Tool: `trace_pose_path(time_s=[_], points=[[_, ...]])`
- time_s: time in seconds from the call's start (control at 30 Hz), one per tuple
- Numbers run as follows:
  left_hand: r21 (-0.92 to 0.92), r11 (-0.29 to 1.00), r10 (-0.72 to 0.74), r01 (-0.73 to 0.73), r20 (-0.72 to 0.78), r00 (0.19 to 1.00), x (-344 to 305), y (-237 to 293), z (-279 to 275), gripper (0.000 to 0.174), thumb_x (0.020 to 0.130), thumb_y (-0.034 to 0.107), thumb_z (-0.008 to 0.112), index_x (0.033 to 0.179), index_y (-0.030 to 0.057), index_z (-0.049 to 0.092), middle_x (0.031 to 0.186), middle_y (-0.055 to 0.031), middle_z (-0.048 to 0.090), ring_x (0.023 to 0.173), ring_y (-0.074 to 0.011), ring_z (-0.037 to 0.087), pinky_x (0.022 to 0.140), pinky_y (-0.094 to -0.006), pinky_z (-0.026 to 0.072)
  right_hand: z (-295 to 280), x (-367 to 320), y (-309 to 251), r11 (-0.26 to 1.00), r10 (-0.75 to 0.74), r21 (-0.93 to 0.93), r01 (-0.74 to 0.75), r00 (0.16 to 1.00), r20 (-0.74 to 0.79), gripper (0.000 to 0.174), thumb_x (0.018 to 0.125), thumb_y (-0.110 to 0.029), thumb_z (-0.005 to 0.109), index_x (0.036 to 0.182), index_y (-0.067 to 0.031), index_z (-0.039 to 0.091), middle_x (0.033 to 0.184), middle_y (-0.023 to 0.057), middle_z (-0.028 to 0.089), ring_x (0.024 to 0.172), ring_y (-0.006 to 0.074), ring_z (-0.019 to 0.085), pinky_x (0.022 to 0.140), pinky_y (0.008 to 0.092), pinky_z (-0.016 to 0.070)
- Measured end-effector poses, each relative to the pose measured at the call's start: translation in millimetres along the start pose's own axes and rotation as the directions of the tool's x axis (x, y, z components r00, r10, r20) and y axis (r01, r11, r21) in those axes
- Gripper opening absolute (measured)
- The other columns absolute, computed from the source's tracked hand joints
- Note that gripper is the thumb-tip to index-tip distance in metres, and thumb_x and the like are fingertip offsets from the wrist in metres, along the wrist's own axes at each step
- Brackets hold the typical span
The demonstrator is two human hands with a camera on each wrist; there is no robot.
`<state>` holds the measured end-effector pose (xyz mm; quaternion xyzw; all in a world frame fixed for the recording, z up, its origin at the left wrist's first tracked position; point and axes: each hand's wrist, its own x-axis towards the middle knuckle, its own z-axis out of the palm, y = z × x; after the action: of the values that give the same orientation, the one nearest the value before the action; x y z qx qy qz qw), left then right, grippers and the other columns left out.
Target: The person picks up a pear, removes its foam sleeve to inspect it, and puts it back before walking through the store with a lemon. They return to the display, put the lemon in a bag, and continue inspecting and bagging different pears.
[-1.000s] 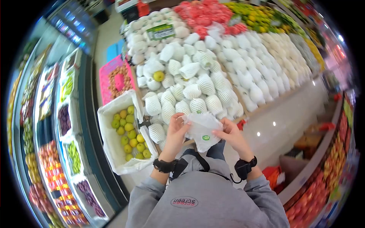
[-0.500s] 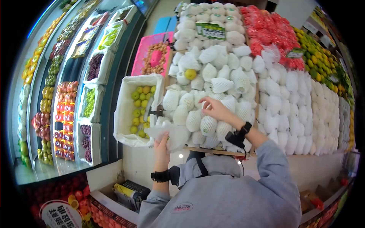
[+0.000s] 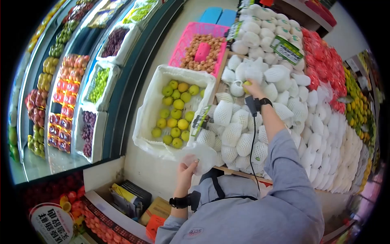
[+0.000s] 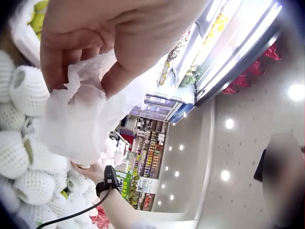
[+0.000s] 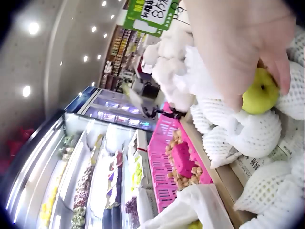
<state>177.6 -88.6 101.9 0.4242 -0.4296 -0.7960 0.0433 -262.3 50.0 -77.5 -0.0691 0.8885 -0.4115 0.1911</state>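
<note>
My left hand [image 3: 186, 175] grips a thin, translucent white plastic bag [image 3: 206, 157] beside the near corner of the fruit box. In the left wrist view the bag [image 4: 76, 129] hangs crumpled from the fingers and thumb. Reaching far over the display, my right hand [image 3: 256, 89] holds a round yellow-green fruit [image 3: 246, 83] between fingers and thumb. The right wrist view shows this fruit [image 5: 261, 93] bare, its dark end outward, among fruits in white foam nets [image 5: 255, 136].
A white lined box [image 3: 140, 122] of yellow-green fruits stands left of the foam-netted fruits. Beyond it is a pink crate [image 3: 178, 51] with small brown items and a pink scoop. A green price sign [image 3: 287, 49] stands at the back. Refrigerated shelves [image 3: 118, 110] run along the left.
Both hands were on the bag at first; the right hand has let go and moved out over the netted fruits to the yellow-green one. The left hand keeps the bag; the view has turned.
</note>
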Motion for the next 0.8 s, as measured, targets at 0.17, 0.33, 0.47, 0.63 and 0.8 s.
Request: trace_pose_path(time_s=[0.17,0.33,0.47,0.63,0.8], points=[[0.046,0.999,-0.008,0.002,0.123,0.992,-1.4,32.4,-22.6,0.034,0.083,0.008,0.06,0.115,0.0,0.05,0.098,-0.0045,0.059,0.084,-0.0099,0.056,0.071,-0.0246,0.0462,-0.9,-8.4,4.5,0.949,-0.254,-0.215,0.23,0.963,-0.091,0.049,0.079,-0.032,0.062,0.119,-0.0073,0.05,0.104,0.0147,0.061,0.088,0.028,0.061,0.076,0.036,0.0484],[0.234,0.957,0.098,-0.172,0.299,0.949,10.7,54.1,-19.3,0.018,0.084,0.01,0.06,0.1,0.003,0.058,0.098,-0.0036,0.061,0.085,-0.0101,0.055,0.075,-0.024,0.0434,-52.8,-92.5,-53.3,0.864,0.1,0.48,-0.149,0.987,0.127,0.053,0.085,-0.028,0.06,0.131,-0.0165,0.036,0.091,0.0067,0.06,0.059,0.0139,0.058,0.05,0.0245,0.0482],[0.221,0.719,0.348,-0.659,0.707,0.616,39.0,71.2,5.7,0.012,0.074,0.007,0.062,0.086,0.0035,0.06,0.097,-0.0055,0.062,0.09,-0.0197,0.056,0.082,-0.0306,0.0422,-94.1,-184.5,-100.6,0.569,-0.087,0.816,-0.098,0.98,0.179,0.072,0.079,-0.009,0.065,0.139,-0.0159,0.026,0.108,0.0087,0.056,0.091,0.0191,0.06,0.078,0.0312,0.0495],[0.25,0.518,0.262,-0.818,0.864,0.43,41.7,81.8,52.0,0.014,0.066,0.006,0.061,0.079,0.0043,0.055,0.107,-0.0103,0.056,0.1,-0.0295,0.05,0.086,-0.035,0.0396,-123.2,-267.8,-138.8,0.745,-0.255,0.64,0.191,0.967,0.009,0.079,0.066,0.005,0.069,0.134,-0.0072,0.03,0.118,0.0065,0.048,0.107,0.0166,0.05,0.09,0.0291,0.0428],[0.147,0.286,0.193,-0.947,0.959,0.207,32.5,80.4,98.8,0.011,0.067,0.0,0.056,0.077,0.0033,0.052,0.109,-0.0107,0.051,0.112,-0.0319,0.044,0.091,-0.037,0.039,-137.8,-319.9,-143.8,0.686,-0.269,0.686,0.242,0.961,-0.07,0.076,0.061,0.008,0.071,0.127,-0.0079,0.035,0.119,0.0036,0.044,0.111,0.0145,0.046,0.093,0.0297,0.0404]])
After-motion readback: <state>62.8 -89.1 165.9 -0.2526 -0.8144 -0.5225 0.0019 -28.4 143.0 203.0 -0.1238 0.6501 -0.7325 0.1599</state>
